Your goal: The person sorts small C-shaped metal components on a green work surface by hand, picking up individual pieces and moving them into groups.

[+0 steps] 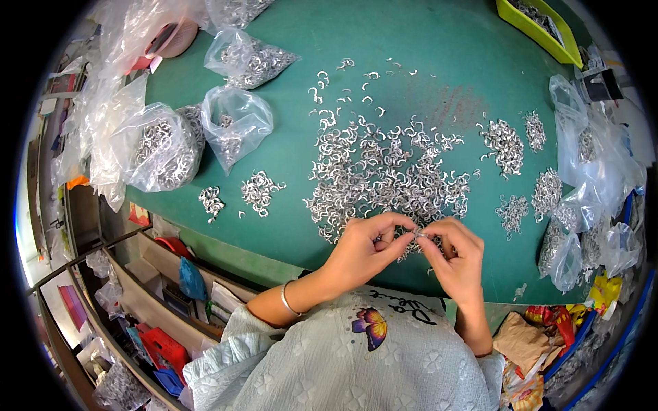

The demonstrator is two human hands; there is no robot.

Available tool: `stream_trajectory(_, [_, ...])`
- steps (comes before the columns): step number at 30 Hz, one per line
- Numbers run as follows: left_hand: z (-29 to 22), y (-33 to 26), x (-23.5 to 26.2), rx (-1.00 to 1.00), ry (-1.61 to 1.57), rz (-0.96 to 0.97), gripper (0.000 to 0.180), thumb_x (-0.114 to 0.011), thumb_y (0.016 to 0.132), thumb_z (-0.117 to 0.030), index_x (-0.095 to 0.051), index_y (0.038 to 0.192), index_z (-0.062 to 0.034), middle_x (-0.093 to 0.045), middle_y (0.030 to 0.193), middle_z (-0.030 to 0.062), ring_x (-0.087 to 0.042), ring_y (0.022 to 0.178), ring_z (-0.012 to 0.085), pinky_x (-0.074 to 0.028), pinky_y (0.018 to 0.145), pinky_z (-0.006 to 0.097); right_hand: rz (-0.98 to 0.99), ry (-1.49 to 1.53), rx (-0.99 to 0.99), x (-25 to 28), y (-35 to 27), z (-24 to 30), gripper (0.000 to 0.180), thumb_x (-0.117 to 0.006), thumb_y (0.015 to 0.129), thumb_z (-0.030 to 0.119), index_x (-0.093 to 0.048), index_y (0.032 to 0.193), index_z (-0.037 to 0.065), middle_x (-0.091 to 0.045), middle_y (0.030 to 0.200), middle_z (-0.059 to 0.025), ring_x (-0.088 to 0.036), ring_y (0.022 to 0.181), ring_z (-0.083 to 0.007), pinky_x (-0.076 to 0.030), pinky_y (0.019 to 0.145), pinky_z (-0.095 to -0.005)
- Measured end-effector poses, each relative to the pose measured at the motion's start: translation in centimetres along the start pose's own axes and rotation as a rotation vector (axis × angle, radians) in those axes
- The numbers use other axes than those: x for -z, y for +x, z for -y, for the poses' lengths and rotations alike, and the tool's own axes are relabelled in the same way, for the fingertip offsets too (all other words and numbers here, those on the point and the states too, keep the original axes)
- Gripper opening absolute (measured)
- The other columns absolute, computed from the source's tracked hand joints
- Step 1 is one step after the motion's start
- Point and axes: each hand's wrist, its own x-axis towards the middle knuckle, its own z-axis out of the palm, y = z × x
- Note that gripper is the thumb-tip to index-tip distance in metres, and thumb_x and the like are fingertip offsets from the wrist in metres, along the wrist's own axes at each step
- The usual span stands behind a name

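A broad heap of small silvery C-shaped metal pieces (384,171) lies spread over the green table. At its near edge my left hand (370,245) and my right hand (454,255) meet, thumbs and forefingers pinched together around a tiny silvery metal piece (417,233). The fingertips cover most of that piece, so its exact shape is hidden. Both hands are closed, touching or almost touching at the tips. A bangle circles my left wrist.
Smaller metal piles (504,147) lie to the right, others (260,192) to the left. Filled clear plastic bags (164,151) stand along the left side, more bags (582,178) at the right edge. A yellow-green tray (541,31) sits far right. Open drawers (164,274) are lower left.
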Motion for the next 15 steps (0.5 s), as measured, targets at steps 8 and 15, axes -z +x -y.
stream_trajectory(8, [1.0,0.3,0.1,-0.015,0.24,0.033,0.026,-0.065,0.083,-0.005,-0.063,0.109,-0.0063,-0.032,0.05,-0.0016,-0.031,0.046,0.0062,-0.031,0.045,0.025,-0.499,-0.589,-0.185,6.3,4.3,-3.7,0.02,-0.067,0.083,0.022,-0.066,0.091,0.003,-0.054,0.069,-0.0037,-0.045,0.054,-0.0137,-0.037,0.051,-0.0293])
stream_trajectory(15, [1.6,1.6,-1.0,-0.17,0.657,-0.083,0.038,-0.064,0.084,-0.014,-0.055,0.121,-0.0098,-0.05,0.051,0.0056,-0.047,0.04,0.0238,-0.039,0.042,0.034,-0.312,-0.709,-0.037,2.7,3.4,-4.4,0.023,-0.067,0.082,0.02,-0.064,0.101,0.008,-0.058,0.081,-0.0091,-0.06,0.067,-0.0269,-0.046,0.058,-0.0364])
